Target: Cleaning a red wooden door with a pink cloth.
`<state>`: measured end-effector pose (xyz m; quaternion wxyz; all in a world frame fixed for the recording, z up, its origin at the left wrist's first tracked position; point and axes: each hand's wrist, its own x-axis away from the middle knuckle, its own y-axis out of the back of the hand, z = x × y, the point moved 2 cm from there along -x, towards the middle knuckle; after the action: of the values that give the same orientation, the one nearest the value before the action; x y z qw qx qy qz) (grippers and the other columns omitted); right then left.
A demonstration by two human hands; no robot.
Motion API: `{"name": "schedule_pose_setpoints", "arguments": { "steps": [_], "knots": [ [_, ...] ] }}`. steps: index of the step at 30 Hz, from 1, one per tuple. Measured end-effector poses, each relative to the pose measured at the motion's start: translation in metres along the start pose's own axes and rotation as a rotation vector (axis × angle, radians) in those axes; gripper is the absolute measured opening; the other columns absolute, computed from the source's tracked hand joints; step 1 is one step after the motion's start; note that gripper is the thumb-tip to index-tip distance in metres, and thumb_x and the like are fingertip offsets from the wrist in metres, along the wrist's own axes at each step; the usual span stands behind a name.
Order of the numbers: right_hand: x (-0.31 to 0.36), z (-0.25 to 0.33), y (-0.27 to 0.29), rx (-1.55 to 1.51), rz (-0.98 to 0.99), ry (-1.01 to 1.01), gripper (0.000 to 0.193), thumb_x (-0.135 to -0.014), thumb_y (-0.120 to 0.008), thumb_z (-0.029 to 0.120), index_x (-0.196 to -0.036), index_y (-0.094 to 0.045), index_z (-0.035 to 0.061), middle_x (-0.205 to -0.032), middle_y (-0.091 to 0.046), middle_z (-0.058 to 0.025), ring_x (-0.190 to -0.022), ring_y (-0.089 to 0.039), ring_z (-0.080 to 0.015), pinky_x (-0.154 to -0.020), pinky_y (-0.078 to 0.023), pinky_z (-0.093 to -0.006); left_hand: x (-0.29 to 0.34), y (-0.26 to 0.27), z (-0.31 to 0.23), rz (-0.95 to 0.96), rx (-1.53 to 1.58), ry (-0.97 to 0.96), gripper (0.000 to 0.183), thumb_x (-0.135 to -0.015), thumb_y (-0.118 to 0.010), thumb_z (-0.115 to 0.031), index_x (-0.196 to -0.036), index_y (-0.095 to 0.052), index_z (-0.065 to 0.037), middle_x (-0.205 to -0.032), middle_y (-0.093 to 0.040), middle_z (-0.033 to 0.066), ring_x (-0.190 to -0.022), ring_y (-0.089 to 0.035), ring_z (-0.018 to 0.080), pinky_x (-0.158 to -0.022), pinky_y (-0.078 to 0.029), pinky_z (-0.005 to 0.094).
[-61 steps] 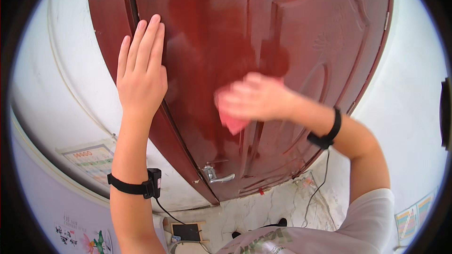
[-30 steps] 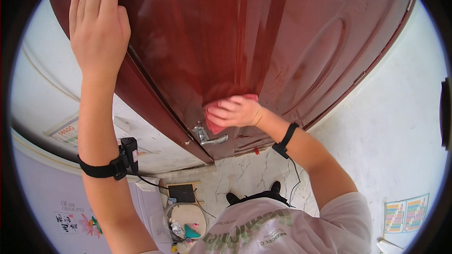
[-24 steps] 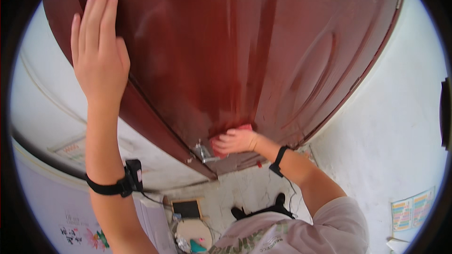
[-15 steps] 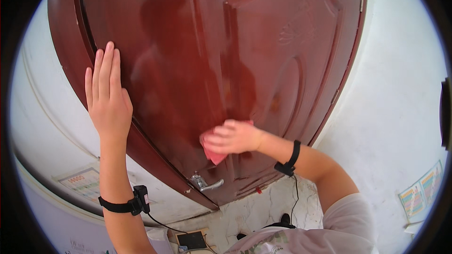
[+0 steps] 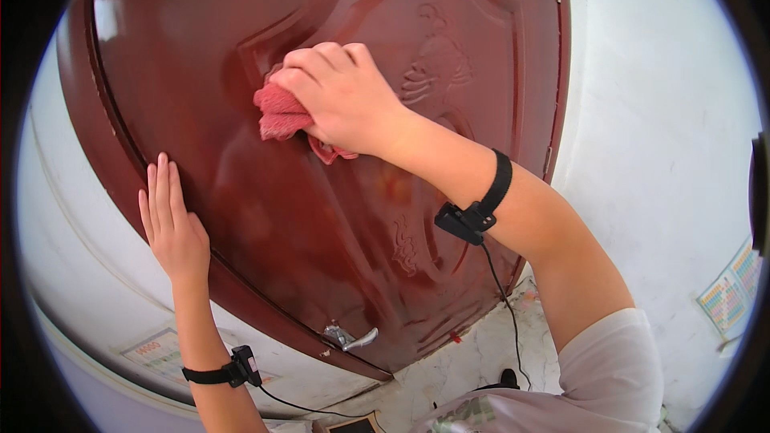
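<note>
Mid-wipe on a glossy dark red door [image 5: 265, 216], by the look of it. Grips a bunched pink-red cloth [image 5: 281, 112] in the right hand [image 5: 345, 100], fingers curled shut over it and pressing it flat against the upper part of the door, at the left edge of the raised carved panel [image 5: 449, 72]. Rests the left hand [image 5: 172, 228] open, fingers straight and together, palm against the door's left edge, well below and to the left of the cloth; holds nothing there, seemingly steadying the leaf. Wears a black band with a small clipped unit and a trailing cable on each wrist [image 5: 481, 204]. Shows a metal lever handle [image 5: 350, 338] low on the door, well apart from both hands, and a white wall [image 5: 658, 112] to the right.

Judged as the upper-panel stage of the wipe, with the lower half and the handle area untouched by the cloth at this moment. Calls next for even pressure through the palm, cloth kept bunched under the fingers, strokes following the panel's moulded border into its grooves, and the open hand braced so the door does not swing.
</note>
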<state>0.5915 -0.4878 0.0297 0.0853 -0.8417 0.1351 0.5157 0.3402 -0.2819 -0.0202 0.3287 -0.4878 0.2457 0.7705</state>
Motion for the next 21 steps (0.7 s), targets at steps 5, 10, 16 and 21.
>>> {"name": "schedule_pose_setpoints", "arguments": {
  "steps": [5, 10, 16, 21],
  "knots": [
    [-0.017, -0.022, 0.012, 0.044, -0.012, -0.022, 0.053, -0.076, -0.087, 0.032, -0.122, -0.067, 0.0170, -0.123, -0.063, 0.0010, -0.110, -0.058, -0.0230, -0.089, -0.043, -0.0420, -0.002, 0.008, 0.001, 0.005, 0.041, -0.016, 0.071, -0.087, -0.050, 0.011, -0.157, -0.055, -0.003, -0.166, -0.053, 0.0086, -0.156, -0.048, 0.0278, -0.129, -0.036, 0.0496],
    [-0.019, -0.048, 0.016, 0.107, 0.088, -0.053, 0.048, -0.079, -0.085, 0.039, -0.118, -0.066, 0.0181, -0.121, -0.062, 0.0009, -0.109, -0.058, -0.0252, -0.085, -0.046, -0.0443, -0.016, 0.008, -0.017, -0.063, 0.042, 0.033, 0.059, -0.088, -0.051, 0.010, -0.146, -0.062, 0.000, -0.159, -0.058, 0.0110, -0.146, -0.055, 0.0326, -0.122, -0.041, 0.0491],
    [-0.026, -0.133, 0.043, 0.233, -0.013, -0.218, 0.048, -0.082, -0.080, 0.039, -0.120, -0.067, 0.0125, -0.119, -0.065, -0.0062, -0.112, -0.061, -0.0306, -0.087, -0.050, -0.0543, -0.050, 0.008, -0.078, -0.019, 0.081, -0.020, 0.061, -0.088, -0.054, 0.007, -0.148, -0.061, -0.001, -0.162, -0.055, 0.0116, -0.151, -0.050, 0.0338, -0.124, -0.039, 0.0476],
    [-0.008, -0.197, 0.073, 0.281, 0.075, -0.380, 0.053, -0.090, -0.077, 0.038, -0.133, -0.061, 0.0121, -0.133, -0.063, -0.0093, -0.126, -0.058, -0.0338, -0.101, -0.048, -0.0578, -0.078, 0.001, -0.143, -0.038, 0.193, -0.037, 0.065, -0.085, -0.055, 0.007, -0.149, -0.061, -0.001, -0.163, -0.053, 0.0145, -0.152, -0.048, 0.0371, -0.125, -0.039, 0.0535]
  ]
}}
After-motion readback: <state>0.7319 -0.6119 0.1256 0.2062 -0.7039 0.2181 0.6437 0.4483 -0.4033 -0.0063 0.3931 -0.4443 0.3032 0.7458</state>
